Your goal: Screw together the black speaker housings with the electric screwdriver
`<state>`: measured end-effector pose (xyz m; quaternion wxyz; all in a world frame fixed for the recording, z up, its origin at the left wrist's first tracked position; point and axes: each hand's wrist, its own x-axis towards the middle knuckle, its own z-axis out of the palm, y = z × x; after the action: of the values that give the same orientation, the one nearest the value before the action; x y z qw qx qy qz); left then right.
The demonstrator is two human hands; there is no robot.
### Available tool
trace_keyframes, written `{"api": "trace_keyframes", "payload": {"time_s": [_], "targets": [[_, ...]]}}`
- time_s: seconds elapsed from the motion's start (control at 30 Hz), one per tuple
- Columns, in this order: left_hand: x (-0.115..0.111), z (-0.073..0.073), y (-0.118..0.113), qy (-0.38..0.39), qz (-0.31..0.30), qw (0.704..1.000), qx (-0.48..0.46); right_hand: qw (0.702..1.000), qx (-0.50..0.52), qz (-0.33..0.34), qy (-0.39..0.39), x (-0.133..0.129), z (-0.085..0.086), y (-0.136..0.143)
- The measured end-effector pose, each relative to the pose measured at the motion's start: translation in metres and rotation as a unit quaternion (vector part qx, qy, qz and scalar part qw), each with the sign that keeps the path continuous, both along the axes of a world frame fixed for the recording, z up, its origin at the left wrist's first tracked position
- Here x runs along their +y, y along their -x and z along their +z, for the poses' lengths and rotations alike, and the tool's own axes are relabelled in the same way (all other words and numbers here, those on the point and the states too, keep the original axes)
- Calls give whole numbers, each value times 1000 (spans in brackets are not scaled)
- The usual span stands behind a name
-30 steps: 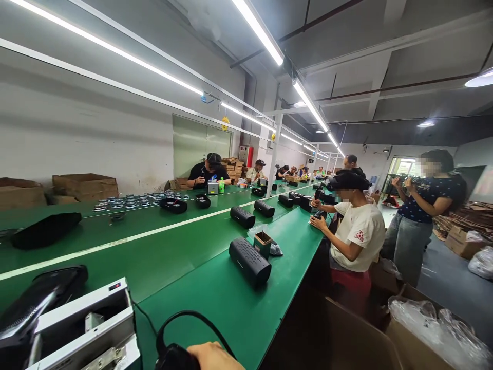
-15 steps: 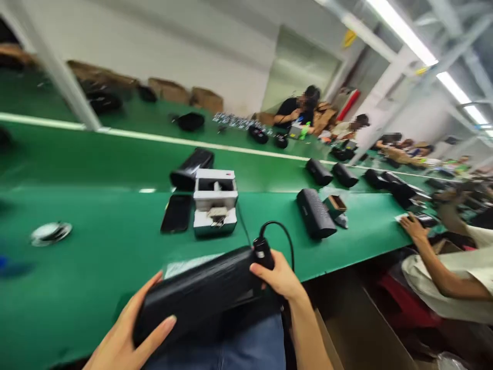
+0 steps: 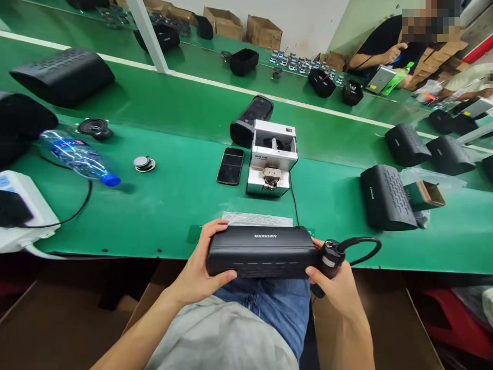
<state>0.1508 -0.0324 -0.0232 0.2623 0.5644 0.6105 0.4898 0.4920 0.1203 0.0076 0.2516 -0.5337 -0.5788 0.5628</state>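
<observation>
A black speaker housing (image 3: 262, 252) marked MERKURY lies level between my two hands above my lap, by the front edge of the bench. My left hand (image 3: 206, 262) grips its left end, thumb on the near side and fingers on the far side. At the other end my right hand (image 3: 335, 280) steadies the housing with thumb and fingertips. That same hand also holds a black corded electric screwdriver (image 3: 330, 257), its cable looping to the right. The screwdriver's tip is hidden. Just beyond the housing lies a clear plastic bubble sheet (image 3: 258, 219).
Past the sheet stand a white-and-grey screw feeder (image 3: 271, 159) and a phone (image 3: 230, 166). Leftward are a water bottle (image 3: 79, 156), a power strip (image 3: 23, 216) and a loose speaker driver (image 3: 94, 128). More housings (image 3: 389, 198) stand right. A co-worker (image 3: 385, 49) sits across the bench.
The view has swung left and down. The speaker housing went from slanted to level, with the MERKURY lettering now showing. Both hands still hold it, and the screwdriver stays in my right hand.
</observation>
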Motion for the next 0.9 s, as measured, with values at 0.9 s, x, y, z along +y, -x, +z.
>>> {"api": "trace_keyframes", "payload": {"time_s": [0.9], "targets": [[-15, 29, 24, 150, -41, 982, 108, 986, 132, 97, -7, 12, -11, -6]]}}
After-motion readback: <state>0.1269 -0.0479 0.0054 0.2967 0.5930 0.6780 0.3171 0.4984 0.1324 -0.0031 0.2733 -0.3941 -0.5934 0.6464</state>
